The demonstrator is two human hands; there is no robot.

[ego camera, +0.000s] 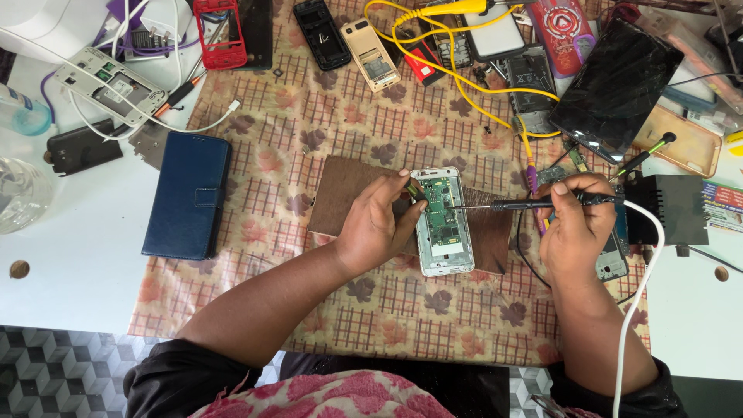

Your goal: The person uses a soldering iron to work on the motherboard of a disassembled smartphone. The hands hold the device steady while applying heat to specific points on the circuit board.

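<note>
The left hand (375, 224) steadies an opened phone (443, 223) lying on a brown board (340, 203) mid-counter. The right hand (576, 224) grips a soldering iron (534, 204), its tip on the phone's circuit board.

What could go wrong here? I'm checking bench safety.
The soldering iron in the right hand has its tip on the opened phone, close to the left hand fingers: a burn seems possible. Its white cord crosses the right forearm and could tug the tip across the board.
</note>
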